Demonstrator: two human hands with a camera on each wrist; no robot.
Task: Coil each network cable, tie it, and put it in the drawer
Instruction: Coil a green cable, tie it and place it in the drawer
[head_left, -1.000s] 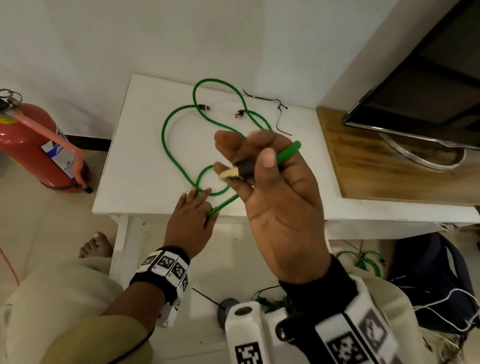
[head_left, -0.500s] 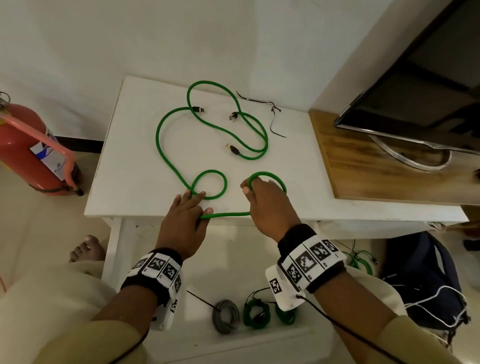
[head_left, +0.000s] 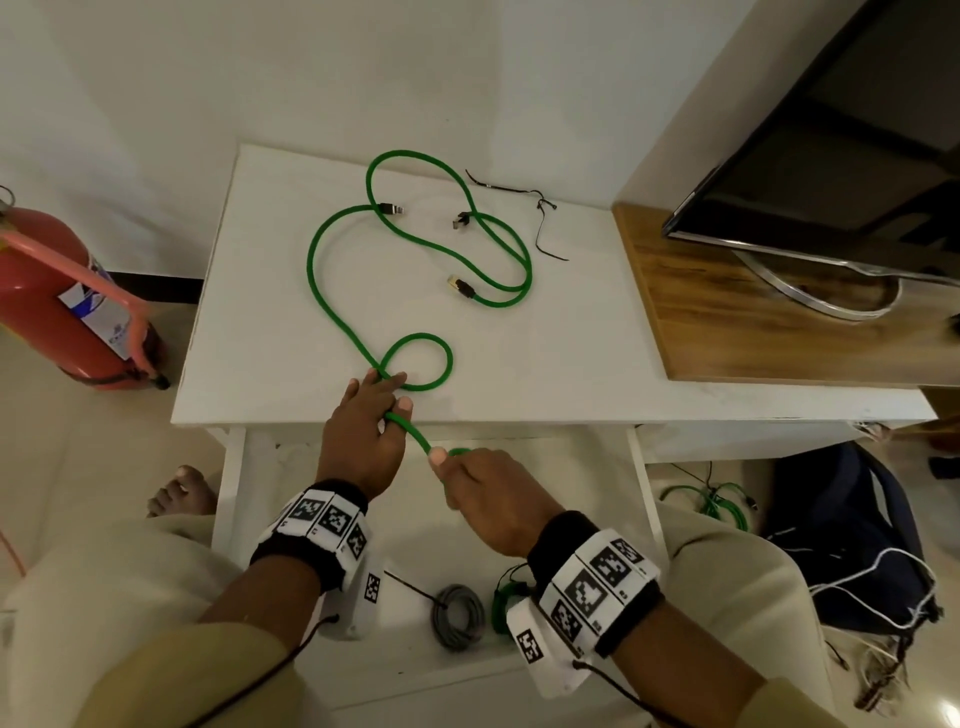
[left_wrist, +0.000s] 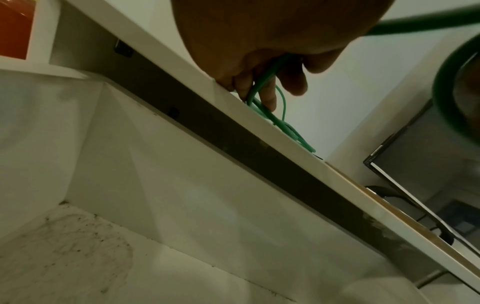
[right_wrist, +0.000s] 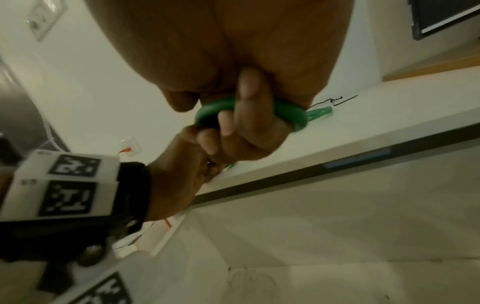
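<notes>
A green network cable (head_left: 313, 280) lies in loose loops on the white table (head_left: 571, 364). Its near part leaves the front edge. My left hand (head_left: 387, 402) rests at that edge and pinches the cable where a small loop crosses itself; the left wrist view shows the cable (left_wrist: 262, 82) running between thumb and fingers (left_wrist: 269, 98). My right hand (head_left: 457, 467) is below the edge, over the open drawer (head_left: 644, 483). It grips a small coil of the same cable (right_wrist: 291, 115), fingers (right_wrist: 249, 115) curled round it. Black ties (head_left: 543, 208) lie at the table's back.
A grey coil (head_left: 457, 616) and a green coil (head_left: 504, 597) lie in the drawer. A monitor (head_left: 831, 156) stands on a wooden board (head_left: 727, 322) to the right. A red fire extinguisher (head_left: 47, 291) stands on the left. A dark bag (head_left: 841, 530) and more green cable (head_left: 717, 504) lie on the floor.
My right hand came down from in front of my face to the table edge, then drew back toward me with a small coil of cable. My left hand stayed at the edge.
</notes>
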